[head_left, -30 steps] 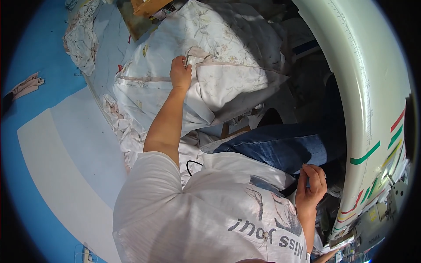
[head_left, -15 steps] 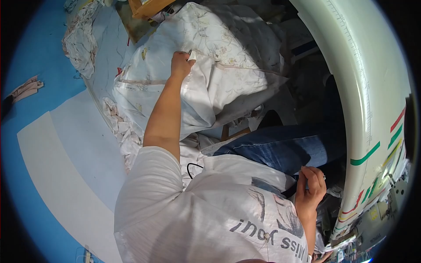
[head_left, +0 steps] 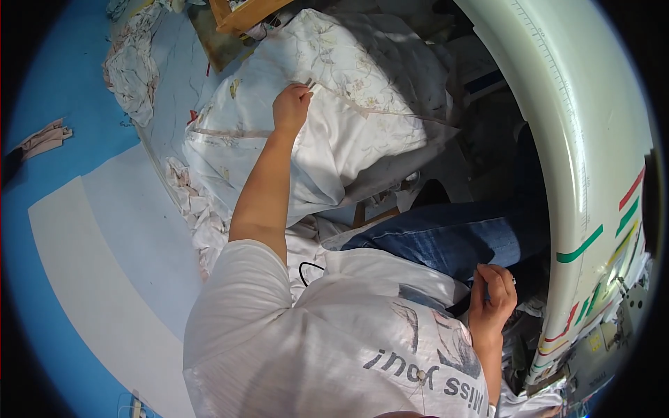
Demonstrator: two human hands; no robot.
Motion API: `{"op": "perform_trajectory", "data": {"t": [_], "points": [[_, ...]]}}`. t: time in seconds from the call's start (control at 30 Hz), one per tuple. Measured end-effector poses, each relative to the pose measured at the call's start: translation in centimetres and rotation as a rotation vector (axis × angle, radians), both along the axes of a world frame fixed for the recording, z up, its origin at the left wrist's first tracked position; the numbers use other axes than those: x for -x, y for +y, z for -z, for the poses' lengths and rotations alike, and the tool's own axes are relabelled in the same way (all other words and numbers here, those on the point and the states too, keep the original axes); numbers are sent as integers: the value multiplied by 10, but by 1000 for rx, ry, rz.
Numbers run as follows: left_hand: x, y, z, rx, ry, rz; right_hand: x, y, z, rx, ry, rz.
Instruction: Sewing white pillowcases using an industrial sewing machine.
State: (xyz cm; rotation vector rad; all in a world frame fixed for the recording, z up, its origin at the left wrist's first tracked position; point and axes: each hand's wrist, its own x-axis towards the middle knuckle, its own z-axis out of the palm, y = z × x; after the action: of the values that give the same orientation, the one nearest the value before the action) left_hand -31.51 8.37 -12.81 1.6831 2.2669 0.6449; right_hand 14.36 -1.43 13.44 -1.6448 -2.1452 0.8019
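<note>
My left hand (head_left: 292, 109) reaches out over a heap of white fabric with a pale floral pattern (head_left: 334, 52). Its fingers are pinched on a fold of plain white cloth (head_left: 327, 132) that drapes down from them. A narrow sheer strip (head_left: 233, 132) crosses the heap beside the wrist. Close to my body, beside the pale table's edge, my right hand (head_left: 493, 299) is held with its fingers curled in toward the thumb. Whether anything is between those fingers is hidden.
The curved pale table (head_left: 585, 174), marked with a printed scale and coloured tape, runs along the right. Crumpled cloth (head_left: 132, 76) lies at the far left over a blue floor (head_left: 63, 90). A wooden frame (head_left: 247, 15) stands at the top. My jeans-covered leg (head_left: 446, 233) is below the heap.
My left hand has shifted very slightly, and the cloth below it hangs in different folds, spread a little more to the right. The right hand stays in place.
</note>
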Motion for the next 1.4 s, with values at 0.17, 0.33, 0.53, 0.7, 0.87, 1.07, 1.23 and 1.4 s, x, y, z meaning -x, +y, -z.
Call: {"op": "perform_trajectory", "data": {"t": [0.17, 0.33, 0.53, 0.7, 0.87, 1.07, 1.23, 1.4], "points": [[-4, 0, -3, -167, 103, 24, 0, -4, 2, 0, 11, 2], [-15, 1, -23, -249, 67, 11, 0, -6, 2, 3, 15, 23], [-28, -2, -66, -191, -290, -80, 1, -7, 2, -13, 16, 20], [-40, -3, -117, -83, -630, -77, 2, -7, 2, -19, 20, 14], [-56, -7, -161, -41, -891, -81, 10, -4, 1, -65, 81, -44], [-102, -20, -208, -73, -1002, 150, 43, 36, -6, -136, 243, -182], [-136, -32, -247, 2, -1048, 365, 103, 98, -11, -125, 502, -337], [-148, -42, -256, 75, -1137, 506, 97, 122, -7, 659, 562, -368]]}}
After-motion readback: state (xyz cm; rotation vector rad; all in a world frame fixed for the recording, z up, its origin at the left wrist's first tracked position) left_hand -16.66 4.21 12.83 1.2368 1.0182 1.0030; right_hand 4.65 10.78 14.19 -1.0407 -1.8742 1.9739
